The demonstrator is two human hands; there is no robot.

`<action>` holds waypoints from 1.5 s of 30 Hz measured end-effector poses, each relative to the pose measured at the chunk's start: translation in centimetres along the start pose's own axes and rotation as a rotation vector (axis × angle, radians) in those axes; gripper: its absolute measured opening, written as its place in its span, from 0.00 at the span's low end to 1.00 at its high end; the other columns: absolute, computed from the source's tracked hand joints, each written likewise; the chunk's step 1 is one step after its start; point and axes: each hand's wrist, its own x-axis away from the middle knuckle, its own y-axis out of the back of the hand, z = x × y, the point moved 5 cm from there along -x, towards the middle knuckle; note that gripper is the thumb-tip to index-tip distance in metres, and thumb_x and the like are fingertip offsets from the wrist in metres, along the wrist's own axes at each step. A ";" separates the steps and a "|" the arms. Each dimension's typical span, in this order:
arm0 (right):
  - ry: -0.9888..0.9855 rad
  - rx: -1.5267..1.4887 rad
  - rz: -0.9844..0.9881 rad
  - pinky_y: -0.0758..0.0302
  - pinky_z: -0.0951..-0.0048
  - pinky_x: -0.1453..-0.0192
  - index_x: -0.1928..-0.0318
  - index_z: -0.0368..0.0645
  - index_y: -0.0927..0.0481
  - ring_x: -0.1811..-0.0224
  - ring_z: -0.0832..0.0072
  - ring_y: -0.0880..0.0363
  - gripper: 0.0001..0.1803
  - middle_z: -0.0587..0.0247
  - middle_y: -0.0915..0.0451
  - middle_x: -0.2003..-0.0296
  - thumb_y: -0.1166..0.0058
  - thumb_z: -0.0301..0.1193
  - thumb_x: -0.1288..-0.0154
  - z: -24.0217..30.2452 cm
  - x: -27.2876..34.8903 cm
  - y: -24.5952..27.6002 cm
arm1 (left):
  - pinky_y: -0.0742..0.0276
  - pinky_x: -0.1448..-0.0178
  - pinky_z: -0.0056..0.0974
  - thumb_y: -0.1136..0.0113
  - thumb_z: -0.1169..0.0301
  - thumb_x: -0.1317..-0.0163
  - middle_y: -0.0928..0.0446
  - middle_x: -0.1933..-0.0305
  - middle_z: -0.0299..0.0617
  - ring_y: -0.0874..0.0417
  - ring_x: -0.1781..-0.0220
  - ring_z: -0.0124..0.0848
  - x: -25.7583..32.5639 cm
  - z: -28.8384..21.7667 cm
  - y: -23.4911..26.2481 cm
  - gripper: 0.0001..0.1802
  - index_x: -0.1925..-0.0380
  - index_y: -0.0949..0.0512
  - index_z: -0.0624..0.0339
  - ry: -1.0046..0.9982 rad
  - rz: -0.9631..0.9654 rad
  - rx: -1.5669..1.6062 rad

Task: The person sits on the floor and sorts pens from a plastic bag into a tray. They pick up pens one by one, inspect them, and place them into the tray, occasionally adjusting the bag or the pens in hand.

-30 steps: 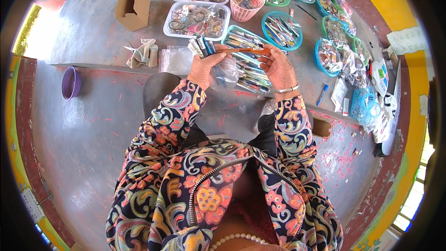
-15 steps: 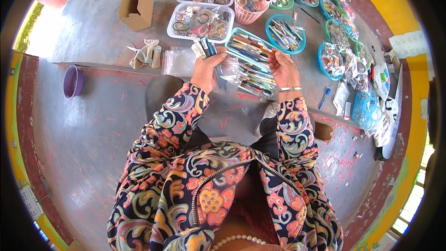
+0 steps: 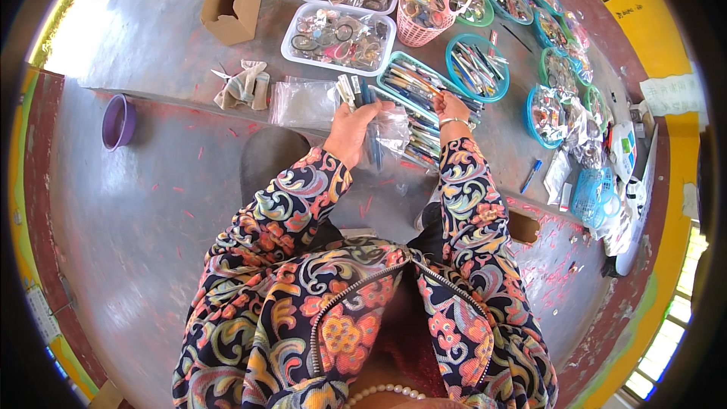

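Observation:
My left hand (image 3: 351, 132) is closed around a small bunch of pens (image 3: 346, 89) with pale ends, and a clear plastic bag (image 3: 393, 130) hangs beside its fingers. Dark pens show through that bag. Over the long teal basket (image 3: 396, 56) full of pens, my right hand (image 3: 453, 108) is closed in a pinch on a slim orange-brown pen (image 3: 432, 89). More pens (image 3: 424, 132) lie in rows on the near side, partly covered by the bag. A stack of clear plastic bags (image 3: 299, 104) lies left of my left hand.
Beyond the pens stand a round blue basket of pens (image 3: 451, 76), white trays of bagged trinkets (image 3: 285, 51) and a pink basket (image 3: 424, 28). A cardboard box (image 3: 233, 14), a cloth with scissors (image 3: 246, 87) and a purple bowl (image 3: 117, 125) are leftward. Several baskets line the right.
My right hand has moved slightly left and in over the pen basket, its pen now lower among the others. My left hand has shifted slightly right and down, keeping its pens and bag.

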 end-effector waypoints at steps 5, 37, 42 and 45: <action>0.103 0.014 0.058 0.25 0.75 0.78 0.58 0.32 0.28 0.80 0.70 0.24 0.12 0.54 0.24 0.74 0.52 0.22 0.43 0.0 -0.8 -1.5 | 0.26 0.63 0.32 0.42 0.77 0.48 0.23 0.67 0.39 0.23 0.68 0.26 0.0 0.5 0.1 0.09 0.64 0.25 0.64 -0.014 -0.028 -0.040; 0.152 -0.160 0.447 0.25 0.82 0.72 0.63 0.37 0.28 0.75 0.77 0.24 0.07 0.51 0.21 0.67 0.51 0.26 0.42 9.0 17.3 0.5 | 0.24 0.61 0.34 0.40 0.78 0.50 0.22 0.69 0.44 0.20 0.67 0.31 1.8 1.9 -2.7 0.11 0.65 0.26 0.65 0.217 0.338 -0.289; 0.124 -0.299 0.377 0.24 0.78 0.72 0.59 0.34 0.27 0.74 0.73 0.23 0.10 0.56 0.23 0.72 0.52 0.24 0.42 9.6 16.1 2.0 | 0.24 0.61 0.35 0.40 0.78 0.49 0.22 0.70 0.45 0.20 0.68 0.33 1.5 1.9 -2.3 0.09 0.67 0.27 0.64 0.257 0.317 -0.213; 0.097 -0.311 0.397 0.24 0.78 0.71 0.59 0.34 0.27 0.73 0.73 0.23 0.10 0.56 0.23 0.72 0.51 0.24 0.42 9.3 15.8 2.2 | 0.25 0.61 0.34 0.39 0.78 0.50 0.22 0.71 0.45 0.20 0.68 0.33 1.5 1.9 -2.4 0.08 0.68 0.26 0.65 0.255 0.307 -0.198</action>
